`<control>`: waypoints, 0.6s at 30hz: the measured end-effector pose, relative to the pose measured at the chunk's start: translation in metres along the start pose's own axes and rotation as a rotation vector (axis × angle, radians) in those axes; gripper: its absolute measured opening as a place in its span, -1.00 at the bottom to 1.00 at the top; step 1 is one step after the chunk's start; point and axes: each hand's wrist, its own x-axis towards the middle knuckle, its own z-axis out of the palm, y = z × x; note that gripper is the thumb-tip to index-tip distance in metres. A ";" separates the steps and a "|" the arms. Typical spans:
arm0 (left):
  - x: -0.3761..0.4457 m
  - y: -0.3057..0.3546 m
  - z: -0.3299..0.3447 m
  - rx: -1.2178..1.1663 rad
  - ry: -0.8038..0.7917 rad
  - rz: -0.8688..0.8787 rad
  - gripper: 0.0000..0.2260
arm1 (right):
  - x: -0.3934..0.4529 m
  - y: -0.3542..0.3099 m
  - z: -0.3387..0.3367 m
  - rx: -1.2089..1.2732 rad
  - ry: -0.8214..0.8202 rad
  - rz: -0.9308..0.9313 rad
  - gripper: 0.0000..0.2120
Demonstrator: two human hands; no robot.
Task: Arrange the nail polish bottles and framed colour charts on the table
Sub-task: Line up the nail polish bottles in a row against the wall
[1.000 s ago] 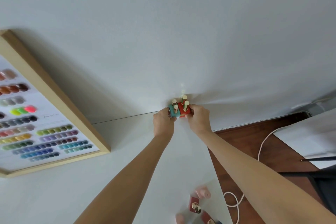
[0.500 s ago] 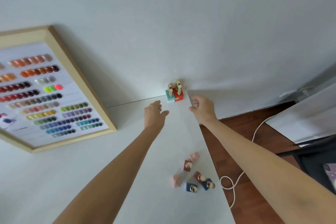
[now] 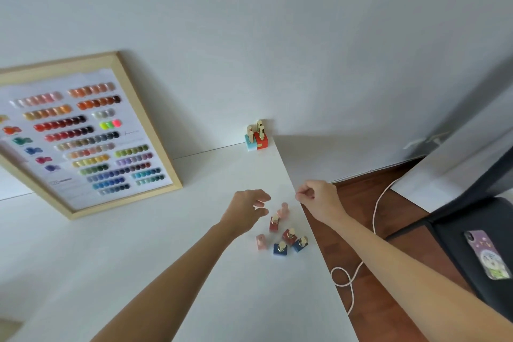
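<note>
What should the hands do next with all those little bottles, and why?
Probably the left hand should drop a little and pick up the pink bottle just beside its fingers. Both hands are empty, six bottles sit loose near the table edge, and a neat cluster of bottles already stands in the far corner, so the loose ones likely belong there.

No text can be read with certainty. The framed colour chart (image 3: 83, 133) leaning on the wall carries a small printed mark that looks like "128" beside its lower left swatches, followed by faint lines too blurred to read. A thin handwritten-looking scribble sits right of the grey row, illegible. The phone case (image 3: 487, 254) on the chair shows only a cartoon picture, no legible words.
</note>
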 end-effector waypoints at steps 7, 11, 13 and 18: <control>-0.007 0.010 0.008 0.224 -0.190 0.076 -0.59 | -0.044 0.004 0.008 -0.025 -0.221 0.028 -0.78; -0.006 0.012 0.013 0.290 -0.224 0.087 -0.58 | -0.053 0.003 0.012 -0.069 -0.278 0.007 -0.80; -0.005 0.013 0.016 0.311 -0.218 0.084 -0.63 | -0.055 0.001 0.015 -0.121 -0.279 -0.025 -0.81; -0.004 0.011 0.018 0.400 -0.172 0.098 -0.74 | -0.053 -0.006 0.024 -0.273 -0.222 -0.054 -0.89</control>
